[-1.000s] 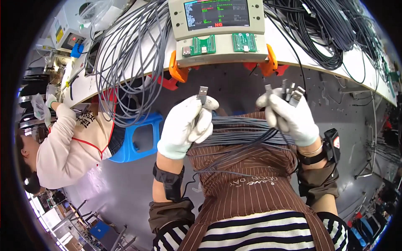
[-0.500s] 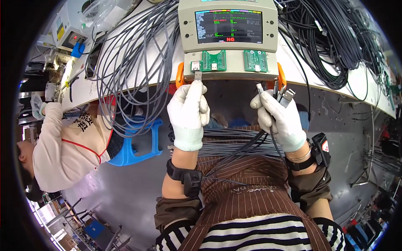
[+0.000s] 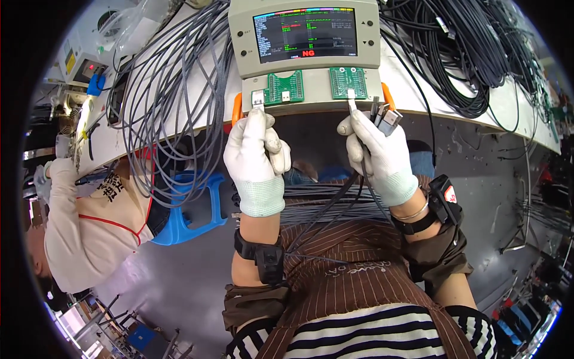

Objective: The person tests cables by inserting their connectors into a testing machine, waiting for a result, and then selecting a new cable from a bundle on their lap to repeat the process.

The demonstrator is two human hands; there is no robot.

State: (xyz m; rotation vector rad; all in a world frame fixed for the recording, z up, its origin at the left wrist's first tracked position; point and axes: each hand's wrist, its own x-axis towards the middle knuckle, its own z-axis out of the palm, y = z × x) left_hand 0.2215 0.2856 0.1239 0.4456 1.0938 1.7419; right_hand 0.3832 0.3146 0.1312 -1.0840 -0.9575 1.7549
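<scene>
A grey cable tester (image 3: 317, 64) with a lit screen stands in front of me, bearing two green circuit boards. My left hand (image 3: 256, 158), in a white glove, pinches a USB plug (image 3: 258, 107) at the metal socket beside the left board (image 3: 286, 87). My right hand (image 3: 381, 155), gloved too, holds a slim cable connector (image 3: 351, 105) against the small socket of the right board (image 3: 348, 82). Several more plugs, among them a USB plug (image 3: 390, 122), stick up from that same hand. How deep either connector sits is hard to see. Dark cables (image 3: 335, 206) trail from my right hand toward my lap.
Loose grey cables (image 3: 173, 107) hang over the table's left edge. Coiled black cables (image 3: 454, 60) lie at the right. A person in a cream top (image 3: 98, 224) works at left near a blue stool (image 3: 188, 209). Grey cables (image 3: 311, 194) lie across my lap.
Both hands have moved forward to the tester. The left plug has reached the left socket, and the slim connector in my right hand has met the right board's socket. The view has shifted slightly.
</scene>
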